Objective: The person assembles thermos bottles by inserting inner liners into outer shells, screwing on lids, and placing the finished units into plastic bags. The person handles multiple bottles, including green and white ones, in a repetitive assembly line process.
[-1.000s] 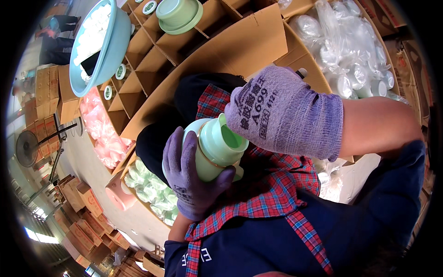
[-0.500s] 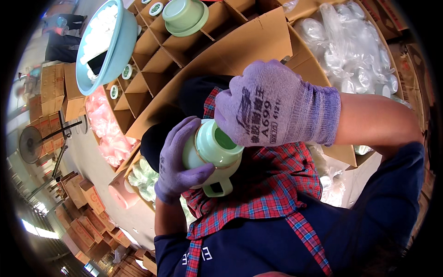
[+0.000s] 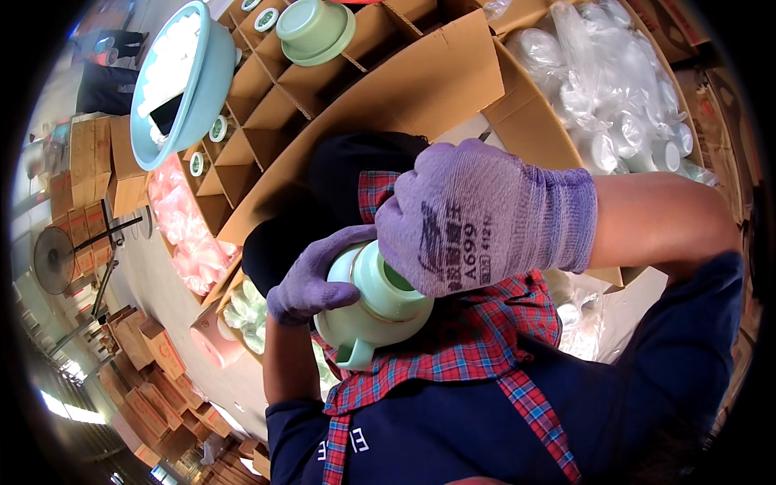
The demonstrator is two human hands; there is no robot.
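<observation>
A pale green thermos jug [image 3: 349, 314] with a handle leans over my lap, its wide mouth tilted up to the right. My left hand [image 3: 319, 275], in a purple knit glove, is closed round the jug's far left side, thumb across the body. My right hand [image 3: 477, 218], gloved the same way, is a fist over the mouth and collar. Its fingertips are hidden behind the back of the hand, so what they grip cannot be made out. The jug's handle [image 3: 356, 354] points toward me. A red plaid apron [image 3: 461, 347] lies beneath the jug.
Ahead is a divided cardboard carton [image 3: 279, 89] with an upturned green tub [image 3: 315, 28] on it. A blue basin [image 3: 212, 73] of white pieces holds a dark phone-like slab [image 3: 167, 113]. At right stands a box of plastic-wrapped clear parts [image 3: 614, 97]. Pink bagged parts [image 3: 182, 226] lie left.
The jug has turned in my hands, its handle swinging from the lower right to the lower left. Both hands have come slightly nearer to me, and the left has shifted along the jug.
</observation>
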